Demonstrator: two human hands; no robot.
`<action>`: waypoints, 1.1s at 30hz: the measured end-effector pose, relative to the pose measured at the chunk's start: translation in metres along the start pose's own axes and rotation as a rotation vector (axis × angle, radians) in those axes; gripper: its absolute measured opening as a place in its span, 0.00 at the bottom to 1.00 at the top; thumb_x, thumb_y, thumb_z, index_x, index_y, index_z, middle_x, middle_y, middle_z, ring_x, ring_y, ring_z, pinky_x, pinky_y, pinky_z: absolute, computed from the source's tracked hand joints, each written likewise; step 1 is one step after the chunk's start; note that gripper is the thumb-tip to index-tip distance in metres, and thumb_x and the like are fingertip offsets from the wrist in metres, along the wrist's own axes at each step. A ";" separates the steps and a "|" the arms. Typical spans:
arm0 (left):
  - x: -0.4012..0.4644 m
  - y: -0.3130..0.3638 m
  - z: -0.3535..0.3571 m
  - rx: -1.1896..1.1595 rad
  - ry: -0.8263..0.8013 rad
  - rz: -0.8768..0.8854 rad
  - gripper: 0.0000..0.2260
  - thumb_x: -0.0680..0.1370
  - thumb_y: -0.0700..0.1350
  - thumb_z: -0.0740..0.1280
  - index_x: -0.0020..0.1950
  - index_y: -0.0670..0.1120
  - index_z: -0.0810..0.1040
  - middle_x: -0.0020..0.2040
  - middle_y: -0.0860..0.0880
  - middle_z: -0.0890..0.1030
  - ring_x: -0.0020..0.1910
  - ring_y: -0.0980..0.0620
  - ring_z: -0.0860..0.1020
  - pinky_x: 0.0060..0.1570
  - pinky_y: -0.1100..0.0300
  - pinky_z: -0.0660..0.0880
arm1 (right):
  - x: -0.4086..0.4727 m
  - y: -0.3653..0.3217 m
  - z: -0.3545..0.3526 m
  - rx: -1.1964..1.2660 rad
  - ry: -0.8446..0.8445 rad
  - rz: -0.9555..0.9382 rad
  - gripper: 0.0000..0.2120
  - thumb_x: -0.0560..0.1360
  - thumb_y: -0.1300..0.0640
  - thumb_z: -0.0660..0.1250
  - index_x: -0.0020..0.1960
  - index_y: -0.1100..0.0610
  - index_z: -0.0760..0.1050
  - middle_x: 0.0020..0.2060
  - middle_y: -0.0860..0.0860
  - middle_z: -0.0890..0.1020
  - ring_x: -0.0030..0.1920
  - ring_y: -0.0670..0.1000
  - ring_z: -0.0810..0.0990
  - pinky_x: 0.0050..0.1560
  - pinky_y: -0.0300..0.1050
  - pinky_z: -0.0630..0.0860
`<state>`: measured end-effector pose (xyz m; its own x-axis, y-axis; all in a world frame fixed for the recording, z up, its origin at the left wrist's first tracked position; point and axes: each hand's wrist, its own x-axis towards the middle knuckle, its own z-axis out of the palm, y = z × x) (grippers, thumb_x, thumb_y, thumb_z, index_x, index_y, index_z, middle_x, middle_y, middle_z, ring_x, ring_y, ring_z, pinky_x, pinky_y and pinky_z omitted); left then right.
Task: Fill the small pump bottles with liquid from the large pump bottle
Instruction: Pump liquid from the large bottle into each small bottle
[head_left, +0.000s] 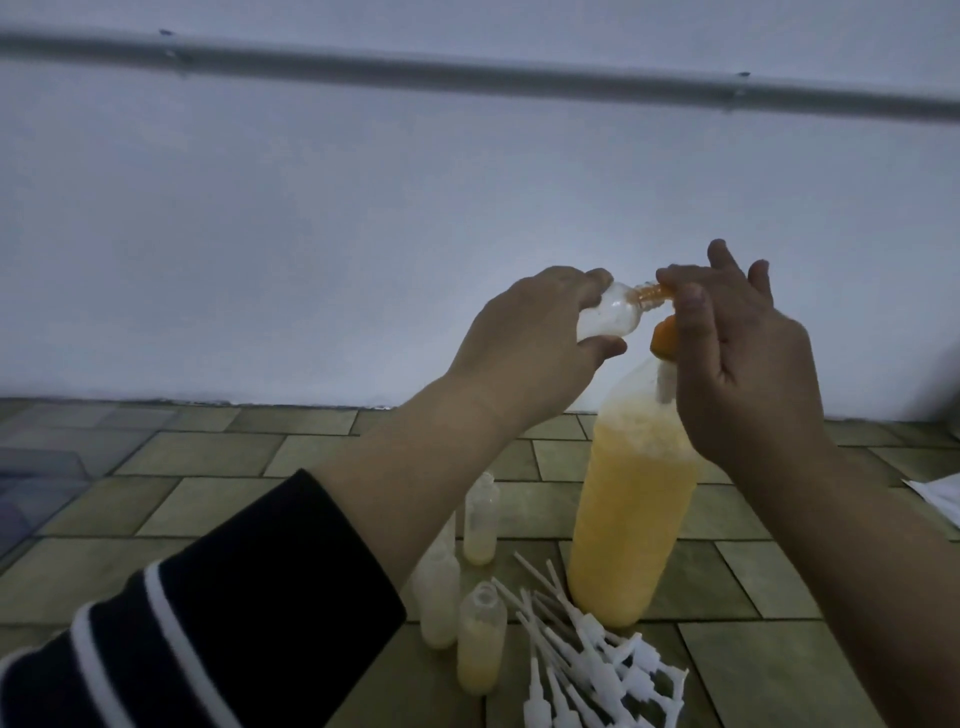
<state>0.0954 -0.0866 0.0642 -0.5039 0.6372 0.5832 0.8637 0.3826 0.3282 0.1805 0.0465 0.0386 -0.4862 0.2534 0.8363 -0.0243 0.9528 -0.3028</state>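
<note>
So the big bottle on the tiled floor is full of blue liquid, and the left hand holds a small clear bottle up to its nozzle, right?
Not quite: the liquid in the big bottle is yellow-orange, not blue, as the head view shows. The left hand does hold a small clear bottle up to the nozzle.

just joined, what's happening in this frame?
A person is filling small bottles from the large pump bottle of yellow-orange liquid. The left hand holds a small clear bottle on its side, mouth at the orange nozzle; the right hand is on the pump head. Three small bottles stand uncapped, partly filled, on the tiled surface beside a pile of white pump tops.
</note>
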 end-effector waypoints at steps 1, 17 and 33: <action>0.001 0.001 -0.002 0.000 0.007 0.006 0.18 0.75 0.53 0.67 0.64 0.50 0.72 0.60 0.54 0.76 0.52 0.54 0.74 0.46 0.62 0.65 | 0.003 -0.001 -0.003 0.013 -0.009 -0.006 0.25 0.81 0.47 0.44 0.60 0.58 0.76 0.60 0.52 0.78 0.73 0.48 0.61 0.73 0.36 0.48; 0.006 0.004 0.001 0.033 0.008 0.000 0.19 0.75 0.53 0.67 0.65 0.51 0.71 0.61 0.53 0.76 0.53 0.53 0.75 0.48 0.62 0.67 | 0.003 0.003 0.002 -0.027 0.021 -0.025 0.26 0.81 0.49 0.44 0.62 0.61 0.74 0.61 0.55 0.78 0.73 0.53 0.62 0.74 0.44 0.51; 0.005 0.000 -0.001 0.042 0.011 0.033 0.19 0.75 0.53 0.67 0.65 0.51 0.71 0.61 0.54 0.75 0.53 0.53 0.75 0.49 0.61 0.70 | -0.001 -0.005 0.006 -0.115 0.023 0.014 0.32 0.79 0.41 0.39 0.62 0.59 0.73 0.64 0.53 0.75 0.74 0.51 0.60 0.72 0.40 0.49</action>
<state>0.0930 -0.0839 0.0678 -0.4745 0.6428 0.6014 0.8785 0.3891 0.2773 0.1757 0.0405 0.0366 -0.4658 0.2692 0.8429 0.0830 0.9617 -0.2613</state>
